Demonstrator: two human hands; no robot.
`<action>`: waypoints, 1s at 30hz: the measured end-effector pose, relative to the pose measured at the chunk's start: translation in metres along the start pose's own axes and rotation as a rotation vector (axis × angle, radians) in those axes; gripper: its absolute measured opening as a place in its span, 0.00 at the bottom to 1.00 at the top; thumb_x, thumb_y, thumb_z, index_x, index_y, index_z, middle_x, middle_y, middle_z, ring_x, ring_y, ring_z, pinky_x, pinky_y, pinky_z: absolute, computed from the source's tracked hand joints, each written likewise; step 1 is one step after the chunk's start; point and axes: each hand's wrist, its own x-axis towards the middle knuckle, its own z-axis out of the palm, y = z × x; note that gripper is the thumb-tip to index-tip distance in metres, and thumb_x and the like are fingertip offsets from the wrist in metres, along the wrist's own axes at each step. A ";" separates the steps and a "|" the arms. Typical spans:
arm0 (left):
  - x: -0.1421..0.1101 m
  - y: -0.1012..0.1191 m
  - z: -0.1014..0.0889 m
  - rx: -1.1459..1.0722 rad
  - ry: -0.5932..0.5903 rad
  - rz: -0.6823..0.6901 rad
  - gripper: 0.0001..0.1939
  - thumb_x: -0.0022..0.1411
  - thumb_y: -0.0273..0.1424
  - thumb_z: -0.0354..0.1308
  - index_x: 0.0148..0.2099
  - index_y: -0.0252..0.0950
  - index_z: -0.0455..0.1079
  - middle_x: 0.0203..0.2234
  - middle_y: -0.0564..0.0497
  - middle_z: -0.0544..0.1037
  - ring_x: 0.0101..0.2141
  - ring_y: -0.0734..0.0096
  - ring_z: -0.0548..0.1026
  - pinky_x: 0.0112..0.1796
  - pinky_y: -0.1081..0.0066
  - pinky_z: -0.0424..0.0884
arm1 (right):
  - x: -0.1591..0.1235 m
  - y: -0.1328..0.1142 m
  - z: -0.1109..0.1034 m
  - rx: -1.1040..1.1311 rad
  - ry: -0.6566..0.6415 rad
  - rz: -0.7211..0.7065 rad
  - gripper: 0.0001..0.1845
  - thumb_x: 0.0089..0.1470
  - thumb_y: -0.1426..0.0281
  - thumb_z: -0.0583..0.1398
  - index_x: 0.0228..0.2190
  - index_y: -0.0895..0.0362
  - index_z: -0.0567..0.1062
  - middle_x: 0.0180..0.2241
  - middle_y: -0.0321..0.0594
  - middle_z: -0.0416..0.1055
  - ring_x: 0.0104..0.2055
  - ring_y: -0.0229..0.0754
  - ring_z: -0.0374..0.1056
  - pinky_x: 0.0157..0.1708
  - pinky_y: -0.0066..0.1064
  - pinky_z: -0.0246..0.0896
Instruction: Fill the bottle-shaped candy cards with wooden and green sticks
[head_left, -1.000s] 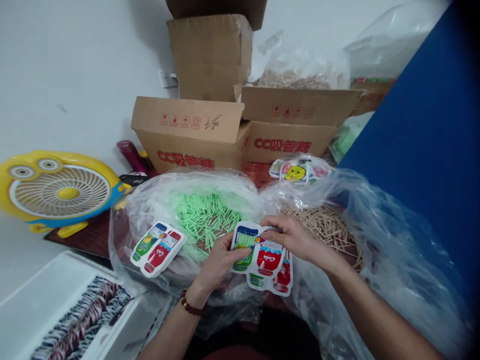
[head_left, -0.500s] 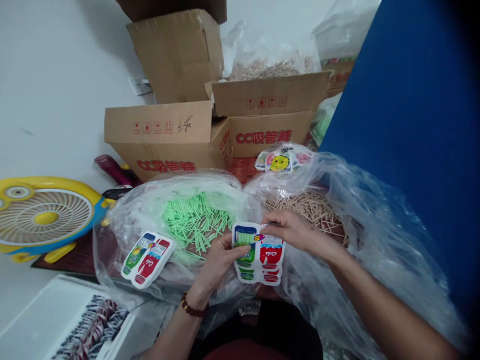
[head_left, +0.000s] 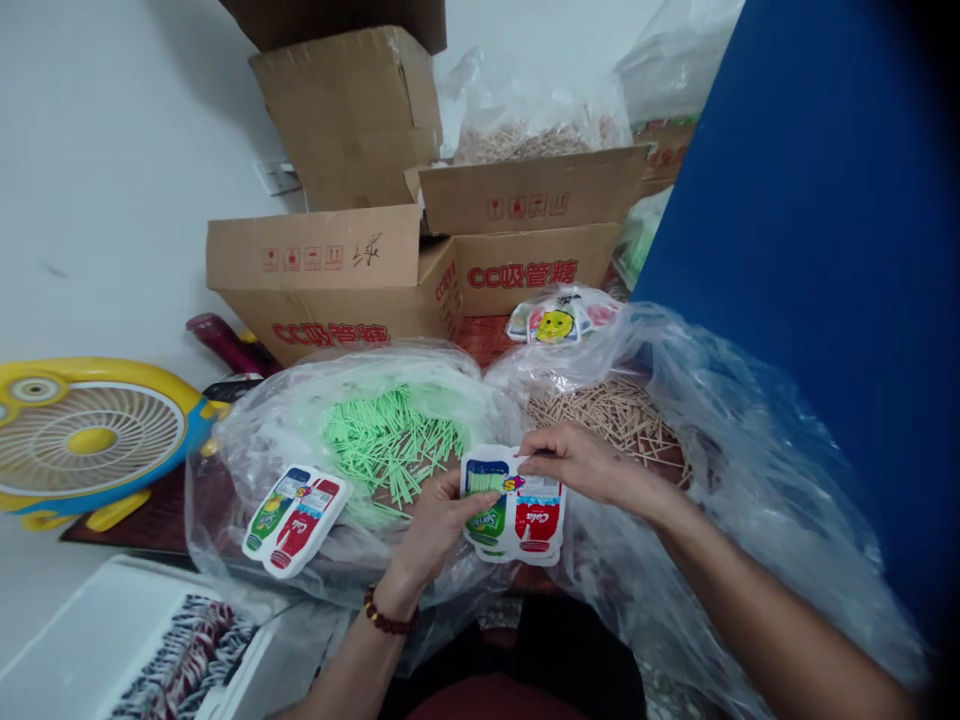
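Observation:
My left hand (head_left: pixel 435 525) grips a small stack of bottle-shaped candy packs (head_left: pixel 538 518), thumb across the front and fingers behind. The top pack has a green Sprite-printed side, with light green sticks in its window, and a red Cola-printed side. At the stack's upper edge, my right hand (head_left: pixel 562 458) is closed, its thumb and fingertips pinching near the top of the Cola side. Whether a stick is also between those fingers is hidden. Left of my hands, more of the same packs (head_left: pixel 295 522) lie stacked on clear plastic. Beyond them spread green candy sticks (head_left: pixel 394 435) and brown candy sticks (head_left: pixel 611 415).
Cardboard boxes (head_left: pixel 315 285) stand at the back, with a bag of brown sticks (head_left: pixel 540 135) behind. A yellow fan (head_left: pixel 94 435) is at left, above a white foam box (head_left: pixel 67 625). Loose plastic sheeting (head_left: pixel 750 500) and a blue panel (head_left: pixel 810 250) flank the right. Other packs (head_left: pixel 559 322) lie near the boxes.
The packs in my left hand, staggered with the back one showing below, now overlap more closely. My right hand stays at the top edge. The view has shifted slightly.

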 end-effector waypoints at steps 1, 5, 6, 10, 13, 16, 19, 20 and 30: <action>0.000 0.001 0.001 -0.008 -0.013 0.001 0.19 0.47 0.32 0.70 0.42 0.32 0.76 0.32 0.47 0.82 0.32 0.62 0.79 0.38 0.63 0.74 | 0.000 0.001 0.002 -0.001 0.004 0.005 0.09 0.53 0.67 0.59 0.27 0.56 0.78 0.21 0.32 0.69 0.23 0.34 0.60 0.23 0.25 0.46; -0.002 0.005 0.011 0.030 -0.032 0.087 0.21 0.49 0.32 0.69 0.46 0.35 0.72 0.38 0.48 0.80 0.36 0.66 0.77 0.39 0.68 0.73 | 0.000 0.005 0.009 0.036 -0.001 0.020 0.08 0.53 0.67 0.60 0.28 0.57 0.78 0.22 0.32 0.70 0.24 0.34 0.61 0.23 0.25 0.47; -0.002 0.006 0.014 0.062 -0.029 0.114 0.20 0.50 0.32 0.68 0.46 0.36 0.72 0.39 0.48 0.80 0.37 0.66 0.77 0.39 0.68 0.72 | 0.000 0.007 0.010 0.048 -0.011 0.020 0.08 0.53 0.67 0.60 0.28 0.56 0.77 0.22 0.32 0.70 0.24 0.34 0.61 0.23 0.25 0.47; -0.003 0.006 0.020 0.227 -0.003 0.162 0.23 0.48 0.31 0.69 0.47 0.36 0.71 0.41 0.49 0.80 0.39 0.64 0.76 0.40 0.69 0.71 | -0.004 0.007 0.011 0.034 -0.043 0.001 0.07 0.54 0.66 0.60 0.29 0.56 0.77 0.23 0.31 0.70 0.24 0.34 0.61 0.25 0.24 0.49; -0.003 0.000 0.020 0.311 0.043 0.157 0.17 0.48 0.32 0.68 0.42 0.34 0.74 0.34 0.50 0.81 0.34 0.64 0.76 0.36 0.70 0.71 | -0.009 0.001 0.013 0.002 -0.006 -0.032 0.09 0.56 0.66 0.59 0.29 0.56 0.76 0.24 0.32 0.70 0.26 0.34 0.62 0.26 0.24 0.49; -0.004 -0.006 0.018 0.361 0.045 0.137 0.11 0.51 0.34 0.66 0.36 0.34 0.76 0.29 0.51 0.81 0.30 0.65 0.76 0.33 0.71 0.71 | -0.015 -0.003 0.017 -0.010 0.028 -0.040 0.10 0.58 0.65 0.58 0.29 0.57 0.76 0.25 0.32 0.69 0.27 0.33 0.62 0.26 0.24 0.49; -0.004 -0.010 0.015 0.398 0.010 0.108 0.09 0.51 0.34 0.65 0.35 0.35 0.77 0.28 0.52 0.81 0.29 0.65 0.76 0.33 0.71 0.71 | -0.022 0.000 0.021 -0.005 0.030 -0.042 0.15 0.59 0.62 0.58 0.26 0.57 0.75 0.22 0.31 0.67 0.25 0.32 0.60 0.25 0.24 0.47; -0.004 -0.011 0.015 0.403 -0.010 0.095 0.09 0.51 0.34 0.65 0.35 0.35 0.77 0.28 0.52 0.81 0.29 0.65 0.76 0.33 0.71 0.71 | -0.024 0.002 0.022 0.002 0.033 -0.043 0.16 0.59 0.61 0.57 0.25 0.57 0.75 0.22 0.31 0.67 0.25 0.32 0.60 0.25 0.24 0.47; -0.001 -0.010 0.021 0.471 -0.147 0.043 0.11 0.56 0.36 0.62 0.39 0.35 0.76 0.33 0.49 0.82 0.34 0.61 0.76 0.37 0.68 0.71 | -0.034 0.025 0.029 0.137 0.061 -0.035 0.14 0.56 0.58 0.59 0.30 0.57 0.75 0.25 0.30 0.68 0.27 0.32 0.61 0.26 0.23 0.49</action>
